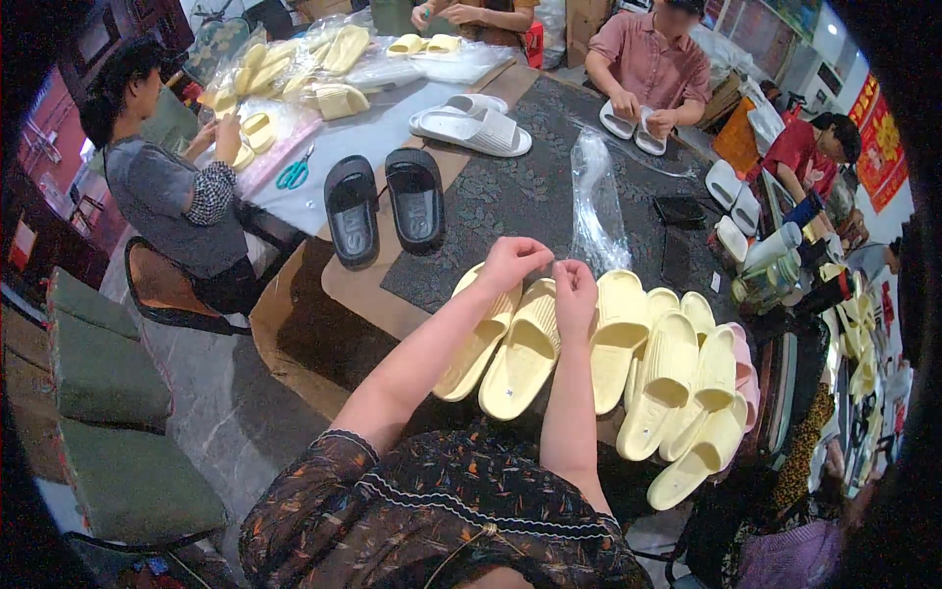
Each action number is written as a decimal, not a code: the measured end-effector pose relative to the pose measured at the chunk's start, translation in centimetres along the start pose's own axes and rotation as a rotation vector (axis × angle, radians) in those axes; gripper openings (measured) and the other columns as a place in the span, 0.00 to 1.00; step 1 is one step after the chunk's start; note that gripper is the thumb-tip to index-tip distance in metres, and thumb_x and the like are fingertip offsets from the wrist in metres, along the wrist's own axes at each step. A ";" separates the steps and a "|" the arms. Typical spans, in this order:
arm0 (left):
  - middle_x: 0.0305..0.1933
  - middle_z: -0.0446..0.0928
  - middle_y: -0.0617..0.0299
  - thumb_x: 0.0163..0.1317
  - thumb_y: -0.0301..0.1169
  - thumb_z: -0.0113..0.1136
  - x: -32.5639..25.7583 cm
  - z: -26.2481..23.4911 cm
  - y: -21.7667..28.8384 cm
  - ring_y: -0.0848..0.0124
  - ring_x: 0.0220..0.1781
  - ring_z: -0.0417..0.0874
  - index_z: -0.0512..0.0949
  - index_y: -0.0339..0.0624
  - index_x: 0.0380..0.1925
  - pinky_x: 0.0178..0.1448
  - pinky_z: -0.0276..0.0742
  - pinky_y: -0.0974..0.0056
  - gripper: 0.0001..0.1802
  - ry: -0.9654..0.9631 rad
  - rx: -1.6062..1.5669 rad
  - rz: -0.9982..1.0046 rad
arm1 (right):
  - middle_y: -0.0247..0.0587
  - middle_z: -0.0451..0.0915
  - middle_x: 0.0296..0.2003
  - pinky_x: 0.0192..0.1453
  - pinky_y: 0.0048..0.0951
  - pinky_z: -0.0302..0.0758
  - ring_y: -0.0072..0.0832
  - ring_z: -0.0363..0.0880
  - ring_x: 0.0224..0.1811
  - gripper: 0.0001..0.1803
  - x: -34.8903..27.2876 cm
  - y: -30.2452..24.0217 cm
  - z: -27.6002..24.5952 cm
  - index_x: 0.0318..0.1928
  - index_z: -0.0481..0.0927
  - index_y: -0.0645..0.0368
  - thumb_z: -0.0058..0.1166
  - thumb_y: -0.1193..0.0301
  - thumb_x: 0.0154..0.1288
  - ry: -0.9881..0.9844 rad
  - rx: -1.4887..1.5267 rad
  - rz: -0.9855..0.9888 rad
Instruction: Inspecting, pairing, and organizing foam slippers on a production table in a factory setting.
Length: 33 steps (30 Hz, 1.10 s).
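Along the near edge of the dark-patterned counter (505, 191): pale yellow slippers (512, 378), ribbed-strapped, some partly hidden behind forearms (422, 353) and hands (518, 263) (577, 292). Pinched close together at the fingertips (543, 257); cannot tell whether gripping anything. Just beyond, crumpled clear plastic (597, 201); farther left, black slippers (416, 211).
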<state>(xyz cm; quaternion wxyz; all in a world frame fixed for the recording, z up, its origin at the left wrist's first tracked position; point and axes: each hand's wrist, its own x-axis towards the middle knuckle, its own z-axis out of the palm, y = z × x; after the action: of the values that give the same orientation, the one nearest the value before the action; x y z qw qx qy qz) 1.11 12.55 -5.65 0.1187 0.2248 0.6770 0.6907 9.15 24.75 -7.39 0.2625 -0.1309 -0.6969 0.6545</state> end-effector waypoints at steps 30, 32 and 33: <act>0.25 0.81 0.66 0.56 0.32 0.64 0.1 0.2 -0.7 0.80 0.28 0.77 0.84 0.36 0.31 0.34 0.72 0.73 0.09 -0.068 0.023 -0.036 | 0.20 0.68 0.22 0.25 0.14 0.55 0.08 0.59 0.23 0.05 -0.2 -0.4 0.2 0.34 0.77 0.61 0.57 0.73 0.63 0.088 0.067 -0.034; 0.25 0.81 0.66 0.56 0.32 0.64 0.2 0.0 -0.7 0.80 0.28 0.77 0.84 0.36 0.31 0.34 0.72 0.73 0.09 -0.014 0.011 -0.007 | 0.20 0.68 0.22 0.25 0.14 0.54 0.08 0.58 0.23 0.04 -0.2 -0.5 0.1 0.34 0.78 0.61 0.58 0.74 0.62 0.073 0.043 -0.030; 0.25 0.81 0.66 0.56 0.32 0.64 0.3 -0.1 -0.7 0.80 0.28 0.77 0.84 0.36 0.31 0.34 0.72 0.73 0.10 0.044 0.022 -0.006 | 0.20 0.68 0.22 0.25 0.14 0.54 0.08 0.58 0.23 0.04 -0.2 -0.4 0.1 0.34 0.78 0.61 0.58 0.74 0.62 0.064 0.041 -0.057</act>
<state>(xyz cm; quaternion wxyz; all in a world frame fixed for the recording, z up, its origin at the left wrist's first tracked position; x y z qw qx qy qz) 0.75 12.67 -6.30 0.1034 0.2087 0.6878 0.6875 9.28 24.52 -6.98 0.3058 -0.1262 -0.6780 0.6564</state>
